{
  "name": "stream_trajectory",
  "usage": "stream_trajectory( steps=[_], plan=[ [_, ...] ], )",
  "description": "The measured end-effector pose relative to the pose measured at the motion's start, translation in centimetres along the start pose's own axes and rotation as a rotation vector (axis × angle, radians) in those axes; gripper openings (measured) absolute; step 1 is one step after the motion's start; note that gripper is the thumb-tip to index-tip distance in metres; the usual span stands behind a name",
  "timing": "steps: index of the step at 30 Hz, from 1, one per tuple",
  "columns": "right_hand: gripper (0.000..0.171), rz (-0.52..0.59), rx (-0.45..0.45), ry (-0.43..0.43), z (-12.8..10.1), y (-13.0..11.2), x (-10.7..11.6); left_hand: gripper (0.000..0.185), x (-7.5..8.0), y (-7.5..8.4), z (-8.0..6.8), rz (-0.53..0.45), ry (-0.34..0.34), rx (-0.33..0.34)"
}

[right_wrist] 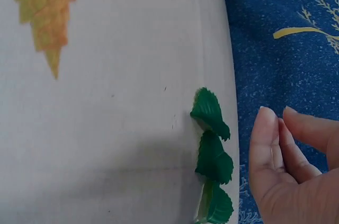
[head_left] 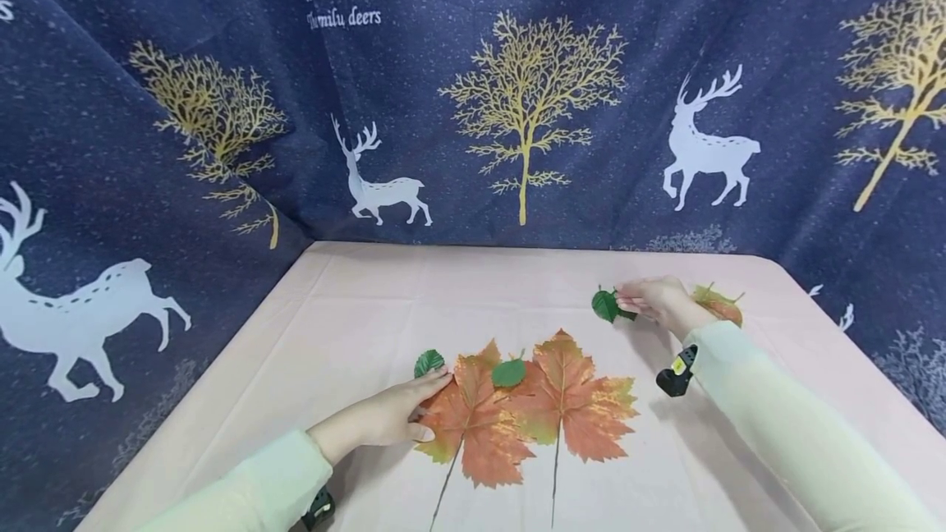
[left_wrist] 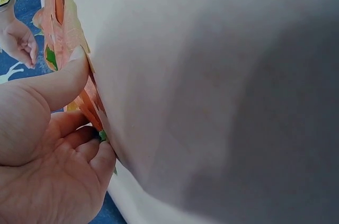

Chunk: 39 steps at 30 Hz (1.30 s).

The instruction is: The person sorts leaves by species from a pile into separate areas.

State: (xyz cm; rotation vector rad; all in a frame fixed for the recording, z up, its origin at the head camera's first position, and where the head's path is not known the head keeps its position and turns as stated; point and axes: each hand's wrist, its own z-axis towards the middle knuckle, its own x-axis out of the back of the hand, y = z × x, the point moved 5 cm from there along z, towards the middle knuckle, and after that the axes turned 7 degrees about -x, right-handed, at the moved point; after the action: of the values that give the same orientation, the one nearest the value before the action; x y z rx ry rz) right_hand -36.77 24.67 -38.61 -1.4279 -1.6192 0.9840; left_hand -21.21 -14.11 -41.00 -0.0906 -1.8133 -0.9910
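While the left hand [head_left: 388, 417] lies flat on the pale pink tablecloth [head_left: 355, 310] with fingers straight, its fingertips rest on the left edge of the left orange fabric maple leaf [head_left: 473, 421], whose stem is cut off by the bottom edge of the head view. A small green fabric leaf [head_left: 428, 363] sits just at 12 o'clock of those fingertips; another small green leaf [head_left: 509, 373] lies on the overlap with the second orange maple leaf [head_left: 572, 401]. Toward 2 o'clock, the right hand [head_left: 658, 302] reaches to a cluster of small dark green leaves [head_left: 606, 305]; the head view hides whether it touches them, and in the right wrist view its relaxed, loosely bent fingers [right_wrist: 270, 144] stand just beside the cluster [right_wrist: 212, 155], apart. A third orange leaf [head_left: 718, 304] is largely hidden behind that hand.
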Motion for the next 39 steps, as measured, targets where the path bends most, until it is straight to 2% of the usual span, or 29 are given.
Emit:
stream_trajectory(
  steps=[6, 12, 20, 28, 39],
  plan=[
    [0.052, -0.060, 0.012, -0.067, -0.2, -0.1, -0.3, 0.082, -0.1, 0.0, 0.0, -0.002, 0.002, 0.009],
    [0.051, -0.074, 0.043, -0.081, -0.6, -0.5, -0.9, 0.080, 0.0, -0.1, -0.2, -0.002, 0.043, 0.012],
    [0.051, -0.122, 0.052, -0.155, -0.7, -0.6, -2.0, 0.080, 0.0, -0.1, -0.4, -0.007, 0.068, 0.011],
    [0.057, -0.172, 0.088, -0.179, -0.7, -1.7, -3.0, 0.079, 0.2, -0.1, -0.4, 0.001, 0.111, 0.022],
    [0.051, -0.166, 0.099, -0.243, -1.6, -2.0, -5.5, 0.079, 0.2, -0.2, -0.3, -0.003, 0.116, 0.016]
  ],
)
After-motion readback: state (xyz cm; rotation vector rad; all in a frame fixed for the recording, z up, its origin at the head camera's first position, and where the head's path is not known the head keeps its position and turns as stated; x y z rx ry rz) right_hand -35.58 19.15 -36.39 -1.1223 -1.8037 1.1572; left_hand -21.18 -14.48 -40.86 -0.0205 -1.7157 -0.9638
